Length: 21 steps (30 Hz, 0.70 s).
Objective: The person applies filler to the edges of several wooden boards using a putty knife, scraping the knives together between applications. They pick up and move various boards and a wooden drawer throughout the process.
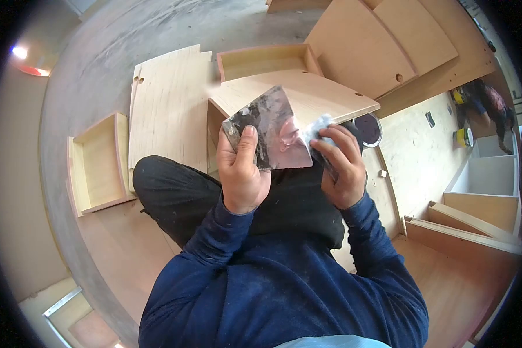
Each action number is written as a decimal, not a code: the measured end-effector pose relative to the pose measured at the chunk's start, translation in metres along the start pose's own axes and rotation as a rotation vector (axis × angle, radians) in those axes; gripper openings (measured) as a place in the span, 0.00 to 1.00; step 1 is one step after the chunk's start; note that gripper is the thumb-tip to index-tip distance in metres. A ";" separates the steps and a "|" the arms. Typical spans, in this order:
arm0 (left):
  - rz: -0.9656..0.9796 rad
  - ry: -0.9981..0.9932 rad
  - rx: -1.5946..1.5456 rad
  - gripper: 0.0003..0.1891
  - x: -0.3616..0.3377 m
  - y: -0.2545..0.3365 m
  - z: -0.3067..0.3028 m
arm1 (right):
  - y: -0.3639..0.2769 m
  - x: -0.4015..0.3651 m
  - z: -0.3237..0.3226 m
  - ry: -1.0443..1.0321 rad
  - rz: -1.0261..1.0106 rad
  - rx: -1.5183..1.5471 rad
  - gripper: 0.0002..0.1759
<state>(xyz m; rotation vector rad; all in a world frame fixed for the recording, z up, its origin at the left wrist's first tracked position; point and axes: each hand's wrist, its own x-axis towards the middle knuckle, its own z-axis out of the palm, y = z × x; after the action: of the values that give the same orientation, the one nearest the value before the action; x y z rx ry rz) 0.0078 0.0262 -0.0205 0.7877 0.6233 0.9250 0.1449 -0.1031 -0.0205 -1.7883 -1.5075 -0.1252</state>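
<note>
My left hand (pixel 242 168) is closed on a flat, dark, smeared plate (pixel 260 124), thumb on top and fingers beneath. A lump of pinkish paste (pixel 288 134) sits near the plate's right side. My right hand (pixel 342 165) pinches a crumpled whitish-blue wad (pixel 318 124), perhaps cloth or paper, beside the plate's right edge. Something dark shows below those fingers, too hidden to name. Both hands are above my lap, in front of a pale wooden panel (pixel 290 93).
Open wooden drawers (pixel 98 162) and stacked panels (pixel 168 104) surround me. At right, beyond my knee, is a round tub (pixel 366 129). Larger boards (pixel 359 46) lean at the upper right. Another person (pixel 490 104) is at the far right, near a yellow-labelled bucket (pixel 463 137).
</note>
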 end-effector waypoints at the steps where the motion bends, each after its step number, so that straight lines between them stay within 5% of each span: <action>1: -0.002 0.001 0.003 0.17 -0.001 0.001 -0.001 | 0.001 0.004 -0.005 0.000 0.003 0.002 0.27; 3: 0.223 0.005 0.320 0.09 -0.005 0.007 0.002 | -0.002 0.013 -0.017 0.081 -0.008 -0.052 0.27; 6: 0.460 0.016 0.692 0.10 -0.010 0.000 0.004 | -0.023 0.032 -0.038 0.060 -0.028 -0.169 0.27; 11: 0.658 -0.028 0.740 0.10 -0.012 -0.006 0.008 | -0.029 0.027 -0.029 -0.098 -0.104 -0.241 0.26; 15: 0.615 0.002 0.804 0.10 -0.010 -0.003 0.004 | -0.040 0.023 -0.023 -0.289 -0.165 -0.144 0.28; 17: 0.607 0.333 0.418 0.11 0.003 -0.006 -0.002 | -0.030 0.019 -0.022 -0.316 -0.173 -0.128 0.27; 19: 0.713 0.332 0.257 0.10 0.018 0.016 0.002 | -0.017 0.021 -0.021 -0.231 -0.075 0.037 0.22; 21: 0.567 0.299 0.256 0.08 0.015 0.022 0.003 | -0.018 0.023 -0.021 -0.176 -0.048 0.094 0.19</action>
<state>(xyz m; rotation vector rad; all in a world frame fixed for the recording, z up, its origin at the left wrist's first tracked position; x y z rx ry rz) 0.0073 0.0470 -0.0031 1.0942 0.8072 1.5210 0.1448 -0.0977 0.0153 -1.7257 -1.6529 0.0802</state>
